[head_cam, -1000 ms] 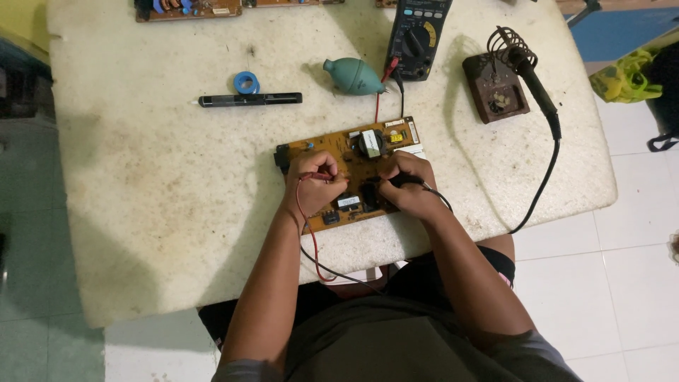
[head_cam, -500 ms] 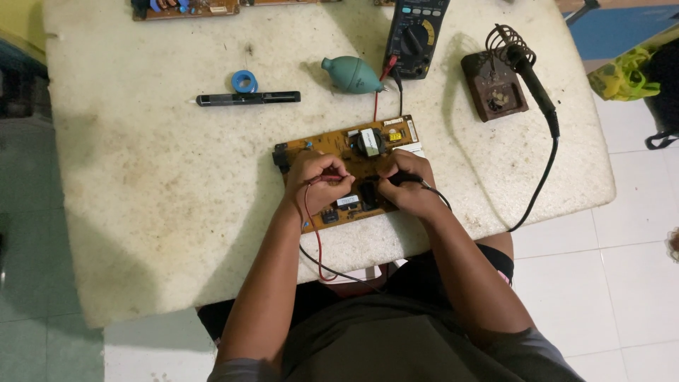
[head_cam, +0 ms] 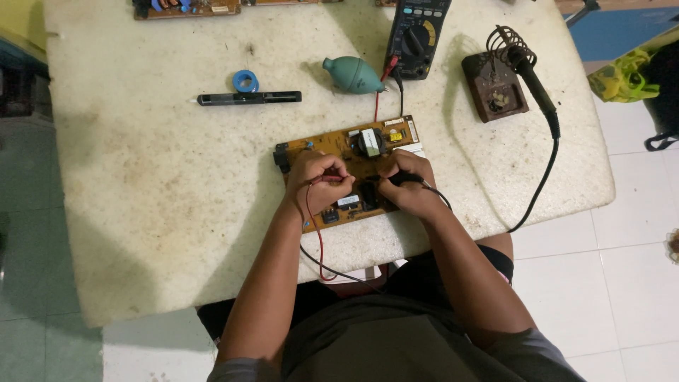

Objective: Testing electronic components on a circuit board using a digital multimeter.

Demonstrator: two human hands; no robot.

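The brown circuit board (head_cam: pixel 353 170), lying near the front edge of the surface (head_cam: pixel 163 191), is being probed mid-check, the left hand (head_cam: pixel 315 180) fingers pinching the red probe (head_cam: pixel 327 180) and the right hand (head_cam: pixel 410 185) fingers pinching the black probe (head_cam: pixel 403 178), with the multimeter (head_cam: pixel 417 32) wired in.

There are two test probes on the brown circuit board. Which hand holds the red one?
The left hand holds the red test probe, its red wire looping off the table edge. The right hand holds the black test probe.

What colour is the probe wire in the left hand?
Red: the probe wire runs from the left hand down off the table edge, clearest in the head view.
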